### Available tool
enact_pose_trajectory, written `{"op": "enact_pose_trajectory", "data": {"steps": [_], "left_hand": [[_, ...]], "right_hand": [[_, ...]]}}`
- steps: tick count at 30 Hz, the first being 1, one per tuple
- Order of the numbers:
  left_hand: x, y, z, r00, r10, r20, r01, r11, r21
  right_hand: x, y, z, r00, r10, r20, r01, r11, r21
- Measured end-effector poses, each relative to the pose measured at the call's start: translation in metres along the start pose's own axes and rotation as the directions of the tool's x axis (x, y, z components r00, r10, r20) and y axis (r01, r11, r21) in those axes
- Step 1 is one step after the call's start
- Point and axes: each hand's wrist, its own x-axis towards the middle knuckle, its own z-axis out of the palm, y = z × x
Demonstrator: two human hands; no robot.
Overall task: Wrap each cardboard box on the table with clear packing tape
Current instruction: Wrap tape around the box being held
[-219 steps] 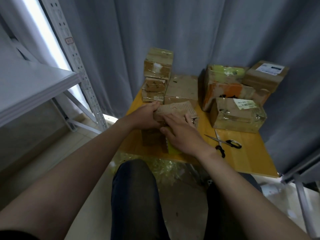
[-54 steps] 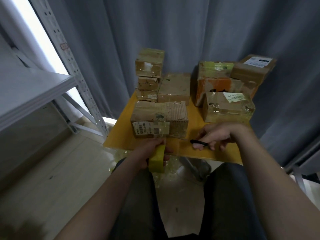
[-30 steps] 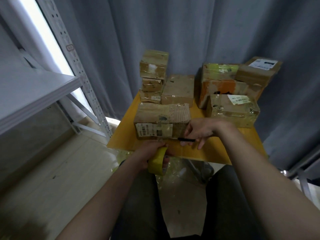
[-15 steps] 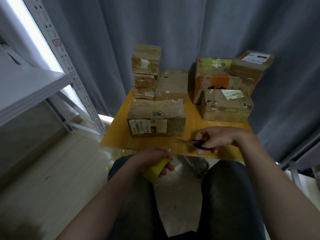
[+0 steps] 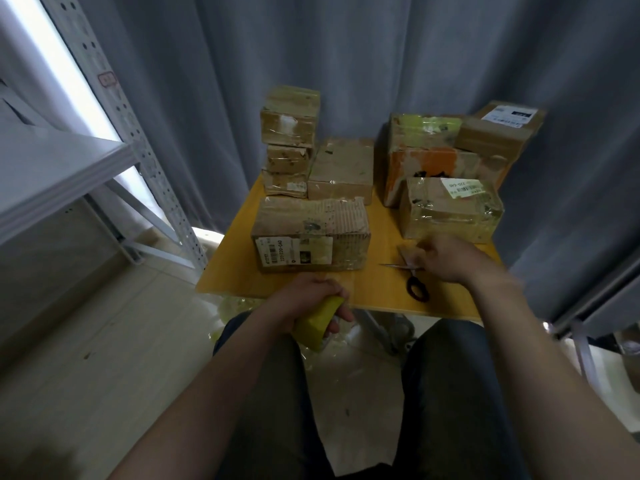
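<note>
A worn cardboard box (image 5: 311,233) with a white label on its front stands at the near left of the yellow table (image 5: 381,301). In front of it, over the table's front edge, my left hand (image 5: 311,303) grips a yellow roll of tape (image 5: 317,322). Black-handled scissors (image 5: 412,280) lie flat on the table to the box's right. My right hand (image 5: 446,259) is blurred just above them, fingers loosely curled, and the handle loop lies free of it.
Several more boxes fill the back: a stack of three (image 5: 289,133), a plain box (image 5: 341,171), an orange-marked one (image 5: 426,157), a taped box (image 5: 450,211) and a labelled box (image 5: 498,133). A metal shelf (image 5: 52,168) stands left. Crumpled tape scraps (image 5: 242,303) lie under the table.
My right hand brought the scissors to the tape beside the box, then drew back right and laid them on the table. My left hand pulled the roll back toward my lap.
</note>
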Motion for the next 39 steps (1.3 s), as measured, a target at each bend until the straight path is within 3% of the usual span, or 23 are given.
{"op": "enact_pose_trajectory", "data": {"steps": [2,3,6,10,17,23,25,27,30,33,36,39], "left_hand": [[0.0,-0.001,-0.003,1.0,0.005,-0.009,-0.005,1.0,-0.019],[0.0,-0.002,-0.005,1.0,0.005,-0.013,-0.006,1.0,-0.023],[0.0,-0.007,-0.009,1.0,0.0,-0.024,-0.001,0.999,-0.04],[-0.001,-0.016,-0.019,0.999,-0.017,-0.027,0.015,0.997,-0.076],[0.004,-0.031,-0.032,0.997,-0.063,-0.034,0.06,0.995,-0.084],[0.004,-0.03,-0.03,0.999,-0.044,-0.026,0.041,0.995,-0.09],[0.002,-0.029,-0.03,0.999,-0.013,-0.037,0.009,0.993,-0.122],[0.0,-0.025,-0.029,0.997,0.03,-0.069,-0.041,0.984,-0.173],[-0.006,-0.014,-0.027,0.986,0.105,-0.128,-0.135,0.957,-0.256],[-0.016,0.003,-0.019,0.964,0.222,-0.144,-0.254,0.928,-0.272],[-0.023,0.021,-0.009,0.913,0.36,-0.192,-0.385,0.916,-0.112],[-0.023,0.032,-0.002,0.893,0.407,-0.192,-0.42,0.907,-0.029]], "right_hand": [[-0.001,-0.03,0.007,0.934,-0.259,-0.248,0.305,0.937,0.17],[-0.001,-0.049,0.009,0.882,-0.381,-0.278,0.441,0.875,0.199],[0.011,-0.102,0.019,0.794,-0.597,-0.117,0.598,0.801,-0.03],[0.041,-0.132,0.037,0.807,-0.59,0.003,0.561,0.766,-0.314],[0.046,-0.13,0.053,0.815,-0.577,-0.047,0.48,0.719,-0.502],[0.047,-0.141,0.061,0.845,-0.53,-0.071,0.419,0.738,-0.528],[0.044,-0.141,0.057,0.822,-0.557,-0.119,0.48,0.789,-0.383],[0.031,-0.139,0.047,0.771,-0.579,-0.266,0.59,0.806,-0.047],[0.001,-0.131,0.03,0.674,-0.526,-0.519,0.712,0.65,0.265],[-0.02,-0.121,0.024,0.759,-0.528,-0.381,0.651,0.633,0.42],[-0.023,-0.109,0.028,0.801,-0.571,-0.179,0.572,0.643,0.51],[-0.021,-0.101,0.028,0.816,-0.542,-0.203,0.542,0.592,0.597]]}}
